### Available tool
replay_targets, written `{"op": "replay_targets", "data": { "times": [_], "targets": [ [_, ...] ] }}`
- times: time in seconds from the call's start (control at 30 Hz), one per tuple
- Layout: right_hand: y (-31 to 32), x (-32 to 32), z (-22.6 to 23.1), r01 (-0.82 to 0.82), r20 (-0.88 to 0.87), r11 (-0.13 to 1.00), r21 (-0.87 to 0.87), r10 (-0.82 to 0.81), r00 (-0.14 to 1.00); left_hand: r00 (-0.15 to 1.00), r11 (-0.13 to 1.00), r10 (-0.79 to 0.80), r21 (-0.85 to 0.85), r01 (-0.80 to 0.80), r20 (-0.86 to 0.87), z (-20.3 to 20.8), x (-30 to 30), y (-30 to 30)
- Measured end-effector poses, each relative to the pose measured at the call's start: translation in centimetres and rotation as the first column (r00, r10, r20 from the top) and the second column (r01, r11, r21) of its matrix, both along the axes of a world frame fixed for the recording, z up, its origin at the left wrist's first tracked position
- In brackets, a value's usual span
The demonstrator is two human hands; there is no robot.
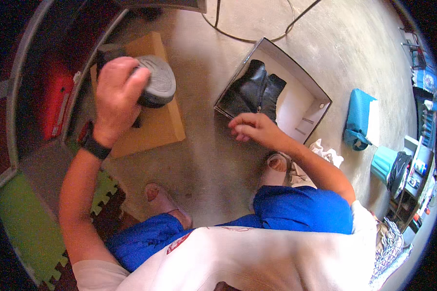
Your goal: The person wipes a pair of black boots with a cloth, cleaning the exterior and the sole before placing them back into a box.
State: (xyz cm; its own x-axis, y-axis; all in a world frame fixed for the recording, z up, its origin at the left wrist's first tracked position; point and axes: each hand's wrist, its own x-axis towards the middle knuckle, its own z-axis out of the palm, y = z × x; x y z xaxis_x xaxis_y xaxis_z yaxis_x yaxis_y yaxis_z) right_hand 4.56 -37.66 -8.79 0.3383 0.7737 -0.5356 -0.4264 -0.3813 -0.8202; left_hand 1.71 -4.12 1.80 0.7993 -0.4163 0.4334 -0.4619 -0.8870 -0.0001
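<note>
My left hand (116, 97), with a dark band on the wrist, is closed on a black shoe (156, 82). The shoe's grey patterned sole is turned up, and my hand hides part of it. Under it lies a flat tan cardboard piece (160, 131), perhaps a box or lid, with dark things partly hidden around it. My right hand (257, 130) hovers at the near side of an open shoebox (301, 104), fingers loosely curled and holding nothing I can see. Inside, at the box's left, sit black zipped ankle boots (257, 89).
Crumpled pale paper or cloth (320, 160) lies by my right foot. Farther right are a blue bag-like bundle (359, 121), a light blue bin (383, 162) and cluttered shelves (420, 179). A metal ring stand (247, 39) stands ahead; green foam mats (19, 223) lie left.
</note>
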Motion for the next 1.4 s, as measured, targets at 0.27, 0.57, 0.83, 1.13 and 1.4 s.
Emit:
{"op": "replay_targets", "data": {
  "times": [0.27, 0.57, 0.83, 1.13, 1.4],
  "targets": [
    [-0.3, 3.7, 2.3, 0.449, -0.134, 0.839, 0.308, -0.429, 0.893, 0.946, 0.226, 0.010, -0.921, -0.317, -0.323, 6.3, 2.1, -7.2],
    [-6.0, 2.3, 2.5, 0.697, -0.581, 0.710, 0.102, -0.526, 0.621, 0.775, -0.462, -0.543, -0.656, -0.597, -0.323, -3.4, 4.1, -15.5],
    [-10.2, 3.8, -0.1, 0.879, -0.298, 0.458, -0.133, -0.864, 0.405, 0.691, -0.315, -0.576, -0.662, -0.681, -0.437, -8.3, 4.3, -18.7],
    [-12.7, 4.8, -3.1, 0.963, -0.072, 0.259, -0.074, -0.965, 0.254, 0.500, 0.096, -0.318, -0.552, -0.828, -0.805, -13.9, 2.8, -19.3],
    [-13.8, 6.8, -6.0, 0.931, 0.283, 0.335, -0.144, -0.888, 0.363, 0.694, 0.698, -0.054, -0.524, -0.488, -0.718, -13.6, 0.9, -18.9]
  ]
}}
